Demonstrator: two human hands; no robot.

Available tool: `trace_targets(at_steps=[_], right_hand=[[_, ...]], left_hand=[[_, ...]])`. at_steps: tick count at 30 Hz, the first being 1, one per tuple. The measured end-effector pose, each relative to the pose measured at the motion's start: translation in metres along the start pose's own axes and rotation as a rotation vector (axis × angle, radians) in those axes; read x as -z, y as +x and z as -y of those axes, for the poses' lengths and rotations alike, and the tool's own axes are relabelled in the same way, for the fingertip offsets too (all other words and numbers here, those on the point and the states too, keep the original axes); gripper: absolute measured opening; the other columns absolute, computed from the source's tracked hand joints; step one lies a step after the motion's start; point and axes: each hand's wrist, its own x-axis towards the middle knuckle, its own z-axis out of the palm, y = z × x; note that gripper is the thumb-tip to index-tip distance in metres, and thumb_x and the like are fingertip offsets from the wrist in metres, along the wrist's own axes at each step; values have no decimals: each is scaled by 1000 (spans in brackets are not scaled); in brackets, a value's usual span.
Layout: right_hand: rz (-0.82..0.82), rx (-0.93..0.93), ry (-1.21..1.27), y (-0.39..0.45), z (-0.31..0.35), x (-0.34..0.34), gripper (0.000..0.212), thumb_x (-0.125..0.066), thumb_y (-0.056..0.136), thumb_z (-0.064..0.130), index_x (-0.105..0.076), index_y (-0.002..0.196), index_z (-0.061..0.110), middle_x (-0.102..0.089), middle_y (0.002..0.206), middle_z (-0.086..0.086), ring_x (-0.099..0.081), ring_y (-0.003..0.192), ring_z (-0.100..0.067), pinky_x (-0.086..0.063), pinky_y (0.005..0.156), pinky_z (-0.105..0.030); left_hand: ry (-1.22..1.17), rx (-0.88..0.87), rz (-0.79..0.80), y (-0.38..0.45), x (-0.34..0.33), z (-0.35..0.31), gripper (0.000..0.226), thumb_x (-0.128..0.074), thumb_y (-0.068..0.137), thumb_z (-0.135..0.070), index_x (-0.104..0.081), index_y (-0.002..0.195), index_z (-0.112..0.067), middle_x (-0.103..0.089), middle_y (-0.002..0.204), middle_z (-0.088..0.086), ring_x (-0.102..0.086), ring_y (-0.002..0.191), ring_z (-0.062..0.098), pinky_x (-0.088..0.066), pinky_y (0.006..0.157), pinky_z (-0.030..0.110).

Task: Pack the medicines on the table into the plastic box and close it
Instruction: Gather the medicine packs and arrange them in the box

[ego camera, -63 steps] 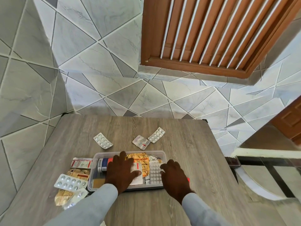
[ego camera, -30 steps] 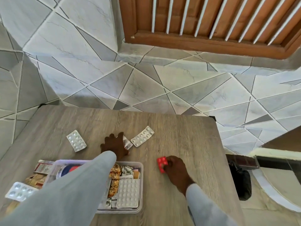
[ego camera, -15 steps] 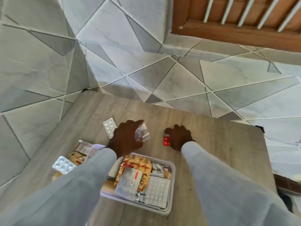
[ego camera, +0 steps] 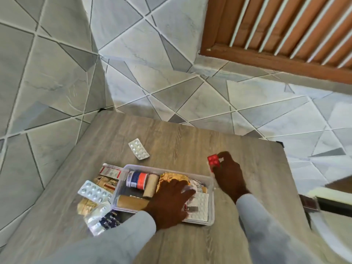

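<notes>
A clear plastic box (ego camera: 211, 189) sits on the wooden table (ego camera: 190, 141). In it lie a bottle with a blue and red label (ego camera: 138, 180), a gold foil pack (ego camera: 173, 177) and a white blister sheet (ego camera: 200, 206). My left hand (ego camera: 169, 201) lies palm down inside the box, its fingertips on a small clear strip (ego camera: 190, 191). Just past the box's far right corner, my right hand (ego camera: 228, 174) pinches a small red blister pack (ego camera: 213, 161). One white blister strip (ego camera: 138, 151) lies alone behind the box. I see no lid.
Left of the box lie a large silver blister (ego camera: 94, 190), a red and white carton (ego camera: 111, 169), tan sachets (ego camera: 86, 204) and a dark blue pack (ego camera: 109, 220). Tiled walls close the table's left and far sides. A wooden louvred shutter (ego camera: 285, 31) hangs upper right.
My left hand came back from behind the box with the small clear strip and now rests inside the box. My right hand still holds the red pack, now near the box's corner.
</notes>
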Motion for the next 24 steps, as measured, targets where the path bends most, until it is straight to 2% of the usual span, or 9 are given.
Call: trace_targets(at_steps=[3, 6, 8, 10, 12, 13, 15, 17, 24], right_hand=[[18, -99, 151, -59, 3, -18, 13, -57, 86, 36, -55, 96, 28, -73, 71, -3, -69, 63, -21, -57, 67, -40], [54, -118, 33, -95, 6, -38, 34, -49, 87, 26, -55, 120, 30, -69, 109, -8, -66, 99, -28, -52, 90, -40], [58, -94, -158, -108, 12, -43, 45, -47, 89, 13, -47, 134, 19, -56, 128, -9, -55, 116, -29, -44, 99, -38], [-6, 27, -349, -120, 19, -44, 42, -61, 78, 6, -57, 119, 15, -57, 121, -10, -57, 105, -32, -51, 87, -41], [9, 102, -550, -128, 20, -43, 43, -79, 52, 5, -67, 92, 16, -65, 98, -10, -62, 81, -31, -55, 62, -40], [17, 137, -639, -130, 19, -42, 42, -81, 47, 5, -68, 86, 16, -66, 91, -9, -62, 76, -30, -54, 58, -38], [89, 167, -669, -133, 22, -40, 29, -67, 68, 4, -66, 96, 12, -65, 99, -12, -59, 91, -32, -50, 74, -41], [171, 203, -695, -132, 19, -38, 31, -47, 82, 1, -59, 109, 10, -61, 114, -15, -51, 107, -35, -41, 89, -43], [193, 280, -685, -118, 12, -32, 35, -49, 85, 6, -55, 119, 13, -55, 125, -13, -47, 115, -33, -38, 97, -43]], left_hand=[[-15, 38, 70, 1, 2, 5, 72, -59, 82, -46, -26, 145, -30, -22, 155, -1, -21, 141, 24, -13, 117, 43], [-97, 52, 79, 0, -2, 8, 72, -62, 82, -46, -29, 144, -32, -21, 157, -3, -17, 143, 19, -10, 119, 36], [-105, 66, 51, -7, 1, 8, 66, -60, 86, -44, -32, 144, -30, -20, 158, -2, -16, 144, 18, -10, 120, 34], [-94, 59, 38, -14, 4, 6, 55, -54, 91, -40, -38, 141, -27, -20, 158, -1, -17, 144, 18, -10, 119, 32], [-84, 62, 24, -19, 5, 4, 49, -52, 92, -40, -44, 138, -27, -19, 158, -1, -18, 144, 18, -11, 119, 32], [-90, 81, 19, -21, 5, 3, 47, -53, 91, -41, -46, 136, -28, -19, 158, -1, -18, 144, 19, -11, 118, 33], [-114, 130, 23, -21, 4, 2, 46, -55, 89, -44, -49, 133, -30, -20, 158, -3, -18, 144, 20, -12, 118, 36], [-148, 156, 22, -21, 5, 1, 47, -58, 87, -46, -51, 131, -33, -21, 157, -4, -20, 143, 19, -13, 117, 35], [-295, 223, -21, -21, 8, -10, 47, -64, 86, -33, -53, 132, -26, -31, 154, -6, -33, 137, 17, -25, 116, 32]])
